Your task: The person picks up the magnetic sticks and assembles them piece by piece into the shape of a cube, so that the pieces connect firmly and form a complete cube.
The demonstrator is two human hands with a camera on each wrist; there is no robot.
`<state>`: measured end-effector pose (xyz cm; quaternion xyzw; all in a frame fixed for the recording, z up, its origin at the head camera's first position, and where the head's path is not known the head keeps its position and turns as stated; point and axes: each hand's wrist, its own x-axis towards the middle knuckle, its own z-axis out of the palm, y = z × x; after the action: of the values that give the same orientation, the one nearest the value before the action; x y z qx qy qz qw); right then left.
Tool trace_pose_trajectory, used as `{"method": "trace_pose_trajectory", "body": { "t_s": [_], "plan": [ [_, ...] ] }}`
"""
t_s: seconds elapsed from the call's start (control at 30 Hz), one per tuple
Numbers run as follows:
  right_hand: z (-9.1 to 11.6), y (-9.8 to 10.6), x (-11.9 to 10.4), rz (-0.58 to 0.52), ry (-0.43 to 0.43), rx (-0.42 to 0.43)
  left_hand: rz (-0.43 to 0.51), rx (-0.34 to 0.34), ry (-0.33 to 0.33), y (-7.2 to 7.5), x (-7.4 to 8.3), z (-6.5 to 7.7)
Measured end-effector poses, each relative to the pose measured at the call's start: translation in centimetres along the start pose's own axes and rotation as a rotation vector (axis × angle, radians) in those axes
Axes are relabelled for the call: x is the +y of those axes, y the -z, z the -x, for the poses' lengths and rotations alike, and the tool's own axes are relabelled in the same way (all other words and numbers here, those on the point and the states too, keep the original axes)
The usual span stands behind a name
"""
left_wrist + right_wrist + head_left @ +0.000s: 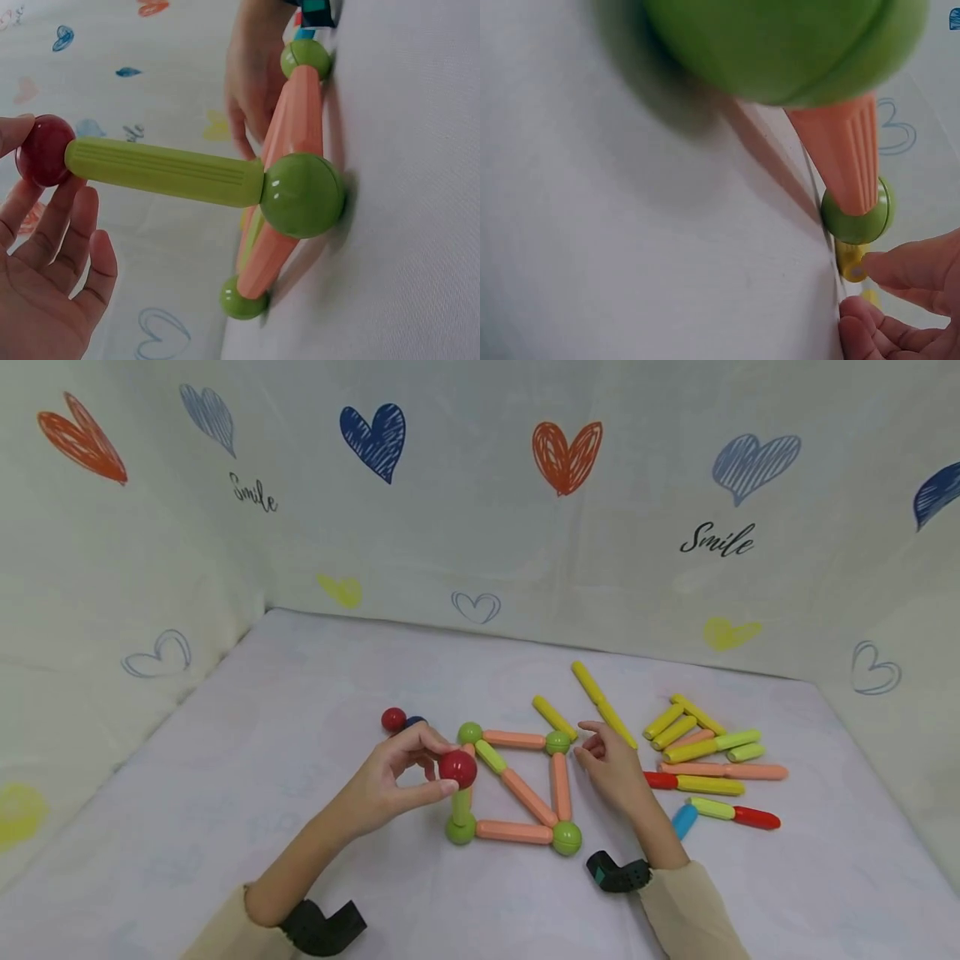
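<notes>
My left hand [405,768] pinches a red ball [457,768] between thumb and fingertips. In the left wrist view the ball sits on the upper end of an upright light-green rod [165,171], whose foot meets a green ball [304,195]. This corner belongs to a flat frame of salmon rods [513,832] and green balls [566,837], crossed by a green-and-salmon diagonal. Right of the frame's far corner is my right hand [615,768], thumb and forefinger apart, fingertips beside the near end of a short yellow rod [551,714].
Behind my left hand lie another red ball [393,719] and a partly hidden dark blue ball [415,722]. A long yellow rod [600,697] lies beyond my right hand. Several yellow, salmon, green and red rods [708,785] are scattered at the right, near a blue rod [684,820].
</notes>
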<state>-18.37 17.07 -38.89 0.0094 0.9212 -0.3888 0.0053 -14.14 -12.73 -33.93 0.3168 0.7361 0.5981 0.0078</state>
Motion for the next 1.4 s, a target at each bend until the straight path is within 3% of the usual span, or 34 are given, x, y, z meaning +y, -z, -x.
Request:
{"method": "trace_pose_trajectory", "body": {
  "t_s": [0.4,0.63,0.8,1.0,1.2,1.4],
  "plan": [
    [-1.0,-0.1,-0.1,0.136,0.009,0.007,0.012,-0.007,0.010,0.1,0.1,0.0],
    [-1.1,0.5,0.1,0.154,-0.020,-0.008,0.012,-0.006,-0.005,0.1,0.1,-0.1],
    [-1.1,0.6,0.1,0.165,0.046,-0.070,0.005,-0.011,-0.007,0.1,0.1,-0.1],
    [-1.0,0.5,0.0,0.295,0.171,-0.140,0.000,-0.018,-0.016,0.0,0.1,-0.1],
    [-0.9,1.0,0.0,0.190,0.150,-0.173,-0.007,-0.018,-0.009,0.1,0.0,-0.1],
    [-1.0,1.4,0.3,0.124,0.159,-0.115,-0.021,-0.013,0.004,0.1,0.1,-0.1]
  ]
}}
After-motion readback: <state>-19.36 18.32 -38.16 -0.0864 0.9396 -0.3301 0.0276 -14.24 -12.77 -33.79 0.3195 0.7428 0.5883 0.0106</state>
